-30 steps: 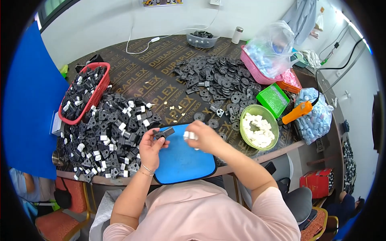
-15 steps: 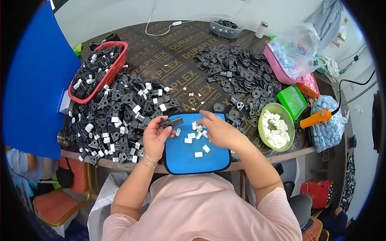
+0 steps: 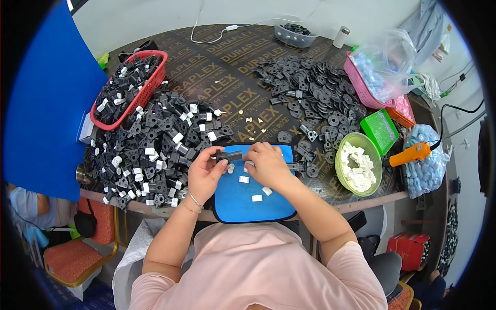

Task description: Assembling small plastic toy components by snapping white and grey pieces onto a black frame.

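Note:
My left hand [image 3: 205,173] is closed round a black plastic part [image 3: 232,155] with a stubby shaft that points right, over the far left of a blue mat [image 3: 279,201]. My right hand [image 3: 267,164] is right beside that shaft, low over the mat. Its fingers are curled and pressed together, and what they pinch, if anything, is hidden. Small white plastic blocks lie on the mat, one white block [image 3: 257,198] nearest me and another white block [image 3: 244,179] below my right fingers. Several more were partly covered by this hand.
At left, black parts with white blocks [image 3: 155,150] are heaped beside a full red basket [image 3: 161,70]. Black discs [image 3: 330,85] spread at far right. A green bowl [image 3: 381,178] holds white blocks, near a green tray [image 3: 366,124] and an orange-handled tool [image 3: 411,154].
My right hand has moved slightly left, toward the black part, and its spread fingers have drawn together over the white blocks. My left hand still holds the black part.

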Tool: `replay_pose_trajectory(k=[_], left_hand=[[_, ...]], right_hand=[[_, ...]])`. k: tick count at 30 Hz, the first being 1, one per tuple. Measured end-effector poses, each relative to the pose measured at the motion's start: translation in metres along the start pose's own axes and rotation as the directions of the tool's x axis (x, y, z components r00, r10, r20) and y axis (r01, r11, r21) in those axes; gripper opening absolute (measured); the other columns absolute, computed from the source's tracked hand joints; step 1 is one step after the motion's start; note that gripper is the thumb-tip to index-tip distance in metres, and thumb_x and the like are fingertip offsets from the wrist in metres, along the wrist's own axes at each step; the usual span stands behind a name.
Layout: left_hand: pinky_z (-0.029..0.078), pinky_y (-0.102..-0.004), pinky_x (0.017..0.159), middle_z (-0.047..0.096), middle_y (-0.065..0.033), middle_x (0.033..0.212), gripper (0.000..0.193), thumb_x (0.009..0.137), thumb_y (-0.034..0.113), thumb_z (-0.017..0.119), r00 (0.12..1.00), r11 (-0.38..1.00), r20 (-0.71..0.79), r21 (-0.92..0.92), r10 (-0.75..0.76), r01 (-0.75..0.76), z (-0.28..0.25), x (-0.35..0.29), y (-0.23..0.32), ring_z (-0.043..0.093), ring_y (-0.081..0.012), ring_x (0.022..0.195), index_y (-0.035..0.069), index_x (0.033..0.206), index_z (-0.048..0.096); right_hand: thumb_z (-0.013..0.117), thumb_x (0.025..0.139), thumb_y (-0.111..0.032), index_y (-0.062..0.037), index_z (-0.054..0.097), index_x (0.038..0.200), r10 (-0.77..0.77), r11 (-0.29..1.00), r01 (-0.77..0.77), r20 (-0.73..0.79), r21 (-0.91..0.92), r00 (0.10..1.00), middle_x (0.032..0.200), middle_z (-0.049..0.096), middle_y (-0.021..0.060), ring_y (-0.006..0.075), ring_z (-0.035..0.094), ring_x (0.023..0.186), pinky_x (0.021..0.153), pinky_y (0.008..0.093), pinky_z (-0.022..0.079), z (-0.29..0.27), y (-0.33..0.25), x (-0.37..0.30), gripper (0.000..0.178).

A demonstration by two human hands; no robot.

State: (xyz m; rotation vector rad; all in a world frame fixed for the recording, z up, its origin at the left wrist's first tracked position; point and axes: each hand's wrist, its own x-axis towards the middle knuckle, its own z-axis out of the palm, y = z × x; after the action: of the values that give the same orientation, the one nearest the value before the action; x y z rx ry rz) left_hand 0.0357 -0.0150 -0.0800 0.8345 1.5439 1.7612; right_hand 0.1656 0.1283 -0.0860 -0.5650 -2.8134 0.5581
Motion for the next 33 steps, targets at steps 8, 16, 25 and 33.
replay_pose_trajectory(k=[8,16,25,33], left_hand=[[0.050,-0.0205,0.067,0.060,-0.0032,0.093,0.030,0.084,-0.004,0.061,0.998,1.000,0.058,0.006,0.007,-0.008,0.000,0.003,-0.006,0.061,-0.0078,0.077,0.000,0.113,0.054],[0.050,-0.0198,0.066,0.060,-0.0029,0.094,0.030,0.083,-0.004,0.061,0.998,0.998,0.066,0.062,0.012,-0.016,-0.001,0.005,-0.006,0.061,-0.0075,0.076,0.000,0.112,0.055],[0.049,-0.0192,0.064,0.060,-0.0027,0.095,0.028,0.082,-0.002,0.063,0.998,0.992,0.056,0.120,0.042,-0.048,0.003,0.010,-0.008,0.059,-0.0058,0.075,0.001,0.110,0.057],[0.048,-0.0289,0.065,0.059,-0.0104,0.091,0.029,0.078,0.002,0.064,0.923,0.714,0.314,0.593,0.221,-0.373,0.019,0.040,0.002,0.060,-0.0220,0.072,0.004,0.107,0.059]], right_hand=[[0.060,0.082,-0.018,-0.0194,0.070,0.091,0.006,0.999,-0.006,0.010,0.044,1.000,0.097,0.060,0.0003,0.0207,0.052,0.100,0.094,0.0425,0.031,0.003,0.024,0.008,0.013],[0.063,0.080,-0.021,-0.0158,0.069,0.086,0.074,0.992,-0.075,0.009,0.103,0.997,0.095,0.060,0.0022,0.0219,0.053,0.101,0.096,0.0444,0.030,-0.009,0.024,0.020,0.010],[0.067,0.074,-0.022,-0.0162,0.069,0.095,0.015,0.999,-0.018,0.057,0.041,0.998,0.100,0.059,0.0031,0.0225,0.052,0.105,0.097,0.0450,0.030,-0.005,0.024,0.018,0.022],[0.069,0.073,-0.024,-0.0144,0.068,0.096,0.001,0.992,-0.007,0.045,0.125,0.999,0.100,0.059,0.0036,0.0233,0.052,0.102,0.093,0.0428,0.033,-0.002,0.032,0.018,0.025]])
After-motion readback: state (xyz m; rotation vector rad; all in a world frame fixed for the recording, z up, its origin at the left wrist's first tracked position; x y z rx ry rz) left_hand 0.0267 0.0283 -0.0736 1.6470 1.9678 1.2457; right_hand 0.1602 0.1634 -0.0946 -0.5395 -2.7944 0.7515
